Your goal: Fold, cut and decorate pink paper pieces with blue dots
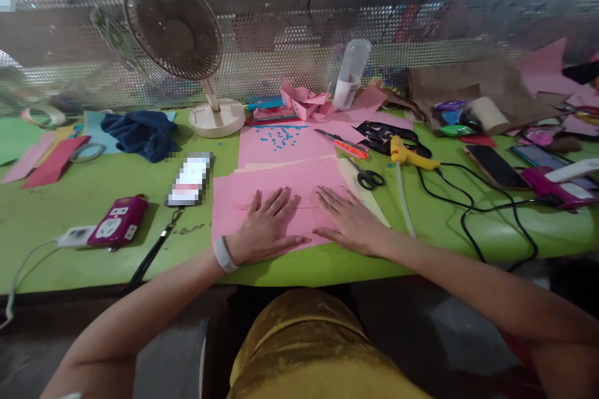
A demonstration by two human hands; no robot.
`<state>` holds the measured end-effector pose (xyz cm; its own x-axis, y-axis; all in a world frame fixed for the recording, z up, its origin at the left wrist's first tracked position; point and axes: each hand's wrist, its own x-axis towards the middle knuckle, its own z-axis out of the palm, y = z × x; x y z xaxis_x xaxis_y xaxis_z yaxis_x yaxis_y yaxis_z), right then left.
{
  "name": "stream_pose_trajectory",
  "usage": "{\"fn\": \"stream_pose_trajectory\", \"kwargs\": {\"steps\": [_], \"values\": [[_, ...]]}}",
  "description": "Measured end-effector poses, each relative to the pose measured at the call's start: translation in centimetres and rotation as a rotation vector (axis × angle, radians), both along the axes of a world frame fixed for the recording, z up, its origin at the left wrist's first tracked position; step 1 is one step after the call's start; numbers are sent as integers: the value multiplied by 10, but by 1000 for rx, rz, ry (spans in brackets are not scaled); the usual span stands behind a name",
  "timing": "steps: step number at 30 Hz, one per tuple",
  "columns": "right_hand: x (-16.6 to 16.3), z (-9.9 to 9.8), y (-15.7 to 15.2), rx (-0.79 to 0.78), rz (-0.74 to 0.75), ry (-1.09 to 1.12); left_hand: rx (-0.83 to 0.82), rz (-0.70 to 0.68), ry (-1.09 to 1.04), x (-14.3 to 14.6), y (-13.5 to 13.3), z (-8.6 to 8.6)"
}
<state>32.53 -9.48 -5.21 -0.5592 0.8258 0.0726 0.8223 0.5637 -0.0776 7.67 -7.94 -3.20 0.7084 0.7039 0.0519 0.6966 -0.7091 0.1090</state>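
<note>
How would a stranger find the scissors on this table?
On the green table, find the pink paper under the right hand. Just off the paper's right edge lie the scissors. Black handles set them apart from the yellow glue gun nearby.

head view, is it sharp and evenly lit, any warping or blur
Head view: left hand and right hand, flat on the pink paper, are sharp in soft light with faint shadows; head view bows the green table edge, wide-lens warp; head view has pixelated blocks over the phone screen and top corners, and backlight glares through the mesh wall.
</note>
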Motion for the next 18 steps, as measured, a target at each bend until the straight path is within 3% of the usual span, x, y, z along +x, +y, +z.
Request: {"fn": "stream_pose_trajectory", "kwargs": {"steps": [4,9,18], "values": [[-5,2,-2,62,-2,1,-7,10,17,1,0,-1],[-25,5,-2,109,129,20,10,13,40,0,0,-4],[-28,1,0,33,174,65,23,-12,13,-1,1,-5]]}}
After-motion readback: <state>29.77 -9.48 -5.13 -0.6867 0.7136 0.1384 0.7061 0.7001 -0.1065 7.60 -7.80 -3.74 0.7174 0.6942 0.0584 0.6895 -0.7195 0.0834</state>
